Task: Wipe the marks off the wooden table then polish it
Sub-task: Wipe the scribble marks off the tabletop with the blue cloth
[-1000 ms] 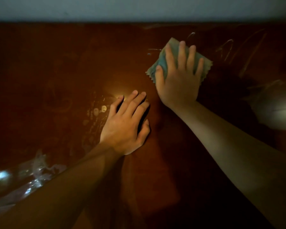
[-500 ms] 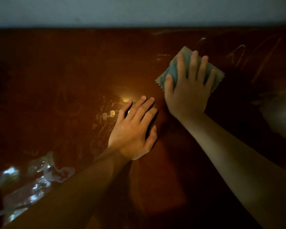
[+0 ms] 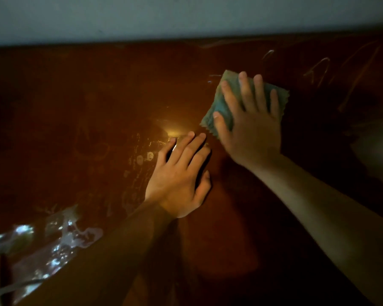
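A dark reddish wooden table fills the dim view. My right hand presses flat on a folded blue-green cloth near the table's far side, fingers straight and spread over it. My left hand rests flat on the bare wood just in front and to the left, fingers straight. Pale scratch-like marks run across the wood to the right of the cloth. Small whitish spots and smears lie just left of my left hand.
A grey wall runs along the table's far edge. A shiny wet-looking or plastic patch glints at the near left. A pale blurred shape sits at the right edge.
The view has shifted so both hands sit lower and further right in the picture. The cloth under my right hand has slid slightly to the right across the wood. My left hand stays planted.
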Demonstrator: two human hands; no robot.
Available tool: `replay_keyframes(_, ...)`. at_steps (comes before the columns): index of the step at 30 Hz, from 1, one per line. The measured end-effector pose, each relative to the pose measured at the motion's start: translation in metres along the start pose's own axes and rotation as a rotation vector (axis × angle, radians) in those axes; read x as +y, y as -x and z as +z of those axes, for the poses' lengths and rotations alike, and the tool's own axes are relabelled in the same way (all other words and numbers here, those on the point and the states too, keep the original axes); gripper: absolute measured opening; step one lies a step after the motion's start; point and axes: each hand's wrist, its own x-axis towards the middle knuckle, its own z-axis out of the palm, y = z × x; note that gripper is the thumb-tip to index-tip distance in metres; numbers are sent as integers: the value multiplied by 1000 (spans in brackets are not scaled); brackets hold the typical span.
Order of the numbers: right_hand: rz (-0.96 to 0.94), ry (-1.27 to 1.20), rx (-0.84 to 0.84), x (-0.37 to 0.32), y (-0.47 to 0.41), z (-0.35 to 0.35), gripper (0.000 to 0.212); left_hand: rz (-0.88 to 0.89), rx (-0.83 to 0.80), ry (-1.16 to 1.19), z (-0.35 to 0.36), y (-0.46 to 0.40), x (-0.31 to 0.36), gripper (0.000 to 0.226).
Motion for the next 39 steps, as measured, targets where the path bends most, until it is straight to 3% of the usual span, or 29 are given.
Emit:
replay_keyframes(4, 73, 24, 4, 31, -10, -3, 63, 0, -10, 18, 0, -1, 1, 50)
replay_keyframes(8, 157, 8, 2, 2, -2, -3, 62, 3, 1, 7, 3, 0, 0, 50)
replay_keyframes(14, -157, 8, -49, 4, 19, -2, 62, 0, 10, 15, 3, 0, -1, 51)
replay_keyframes(18, 8, 25, -38, 37, -7, -8, 63, -5, 6, 34, 3, 0, -1, 49)
replay_keyframes(21, 89, 20, -33, 21, -6, -6, 63, -12, -8, 22, 2, -1, -1, 50)
replay_keyframes(26, -125, 20, -40, 15, 15, -2, 62, -24, -9, 16, 3, 0, -1, 50)
replay_keyframes(32, -50, -13, -130, 3, -66, -3, 73, -29, -1, 51, 2, 1, 0, 54)
replay_keyframes(36, -283, 15, -171, -50, -68, 8, 66, -33, 3, 44, 2, 1, 0, 54)
replay_keyframes(39, -369, 25, -198, -33, -72, 3, 66, -26, 5, 49, 2, 1, 0, 54)
